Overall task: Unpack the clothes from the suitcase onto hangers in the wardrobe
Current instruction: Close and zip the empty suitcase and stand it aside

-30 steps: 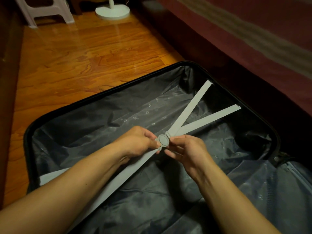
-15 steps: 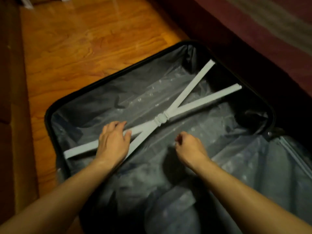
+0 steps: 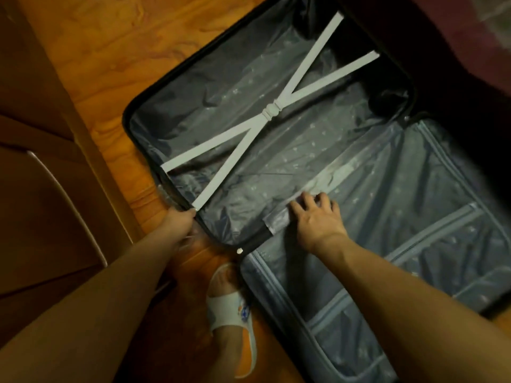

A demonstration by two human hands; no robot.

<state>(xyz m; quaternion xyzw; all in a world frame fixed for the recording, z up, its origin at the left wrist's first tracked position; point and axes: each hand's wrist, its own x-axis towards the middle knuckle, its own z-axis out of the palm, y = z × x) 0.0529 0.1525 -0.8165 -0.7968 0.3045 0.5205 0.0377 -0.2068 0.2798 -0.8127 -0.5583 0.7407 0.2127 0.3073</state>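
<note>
The suitcase (image 3: 143,111) lies open flat on the wooden floor (image 3: 116,51), both halves showing grey lining. No clothes are visible in either half. In the far half, two white straps (image 3: 312,59) cross in an X and are joined at a round buckle (image 3: 272,109) near the middle of that half; the strap ends reach the half's four corners. The near half carries zipped mesh pockets (image 3: 431,233) under clear plastic.

The left hand (image 3: 181,222) is at the near left corner of the far half, fingers curled round the rim just beside the end of one strap. The right hand (image 3: 318,214) lies palm down on the centre ridge between the two halves, fingers spread and fairly straight, pressing the plastic-covered lining; it holds nothing.

A foot in a white slipper (image 3: 229,308) stands on the floor just beside the near half's left edge. Brown wooden furniture (image 3: 41,189) runs along the left of the floor. A dark red bed (image 3: 456,29) borders the suitcase on the right.
</note>
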